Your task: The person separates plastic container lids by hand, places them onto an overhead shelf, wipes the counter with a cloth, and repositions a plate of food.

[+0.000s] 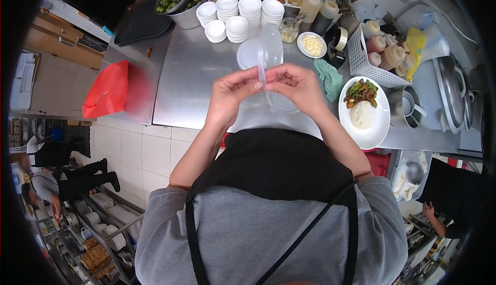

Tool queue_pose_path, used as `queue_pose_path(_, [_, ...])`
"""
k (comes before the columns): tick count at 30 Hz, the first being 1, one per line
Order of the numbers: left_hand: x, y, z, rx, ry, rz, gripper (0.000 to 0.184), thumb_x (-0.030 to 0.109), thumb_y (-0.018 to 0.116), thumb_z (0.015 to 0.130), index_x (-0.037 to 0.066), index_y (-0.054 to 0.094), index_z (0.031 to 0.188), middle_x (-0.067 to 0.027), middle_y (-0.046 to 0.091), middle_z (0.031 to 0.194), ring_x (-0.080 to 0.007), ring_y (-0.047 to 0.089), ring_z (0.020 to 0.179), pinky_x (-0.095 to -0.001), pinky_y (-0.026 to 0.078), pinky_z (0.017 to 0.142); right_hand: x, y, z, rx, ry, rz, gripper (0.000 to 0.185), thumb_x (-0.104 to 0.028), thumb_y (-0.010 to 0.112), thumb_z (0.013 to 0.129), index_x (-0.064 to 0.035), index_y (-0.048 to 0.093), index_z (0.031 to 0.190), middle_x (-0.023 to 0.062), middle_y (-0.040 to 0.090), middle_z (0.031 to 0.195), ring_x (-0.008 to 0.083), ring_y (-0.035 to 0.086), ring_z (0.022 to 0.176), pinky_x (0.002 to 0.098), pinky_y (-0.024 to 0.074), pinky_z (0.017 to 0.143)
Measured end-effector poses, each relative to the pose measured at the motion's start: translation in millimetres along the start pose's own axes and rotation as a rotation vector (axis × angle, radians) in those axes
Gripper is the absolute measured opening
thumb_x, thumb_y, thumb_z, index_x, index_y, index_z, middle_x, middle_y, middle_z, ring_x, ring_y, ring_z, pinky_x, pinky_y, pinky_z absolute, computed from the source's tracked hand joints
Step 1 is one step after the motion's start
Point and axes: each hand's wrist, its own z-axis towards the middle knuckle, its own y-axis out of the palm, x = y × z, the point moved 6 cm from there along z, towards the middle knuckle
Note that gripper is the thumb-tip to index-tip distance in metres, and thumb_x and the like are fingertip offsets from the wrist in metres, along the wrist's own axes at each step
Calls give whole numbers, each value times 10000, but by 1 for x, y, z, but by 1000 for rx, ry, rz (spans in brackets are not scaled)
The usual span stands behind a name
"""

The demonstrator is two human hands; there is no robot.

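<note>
Over the steel counter (pixel 181 86), my left hand (pixel 235 90) and my right hand (pixel 294 86) meet, their fingers pinched on a clear round plastic container (pixel 272 45). It is held on edge, with a thin clear rim or lid (pixel 262 63) between the fingertips; whether these are separate pieces I cannot tell. Behind it, a clear round piece (pixel 248 53) lies on the counter, and another faint clear round shape (pixel 281 103) shows below my hands. To the right sits a white oval plate (pixel 378 125) with rice (pixel 362 114) and a stir-fried dish (pixel 361 94).
Stacked white bowls (pixel 227 9) stand at the back beside a pot of green fruit (pixel 188 19). A green cloth (pixel 328 78), white basket of bottles (pixel 374 68) and metal pot (pixel 405 109) are right. A red bag (pixel 108 91) lies left. Other people (pixel 49 181) stand lower left and right.
</note>
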Motion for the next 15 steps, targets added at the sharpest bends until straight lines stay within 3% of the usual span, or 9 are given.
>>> queue_pose_path(5, [1,2,-2,-14,-30,-39,283,-4,546,806,-47,547,1086,-191,611,977,-247,600,930,-336,473,832,-4,1,-1,-38,91,153,209,10,654,715,11,606,918,72,639,860,125,599,823,267,475,766])
queue_pose_path(15, [-2,-1,-3,21,-49,-79,282,7,544,813,-49,544,1090,-171,618,961,-215,602,907,-321,476,815,1,0,-1,24,46,121,151,-11,649,723,-9,604,867,44,635,845,112,597,791,260,472,745])
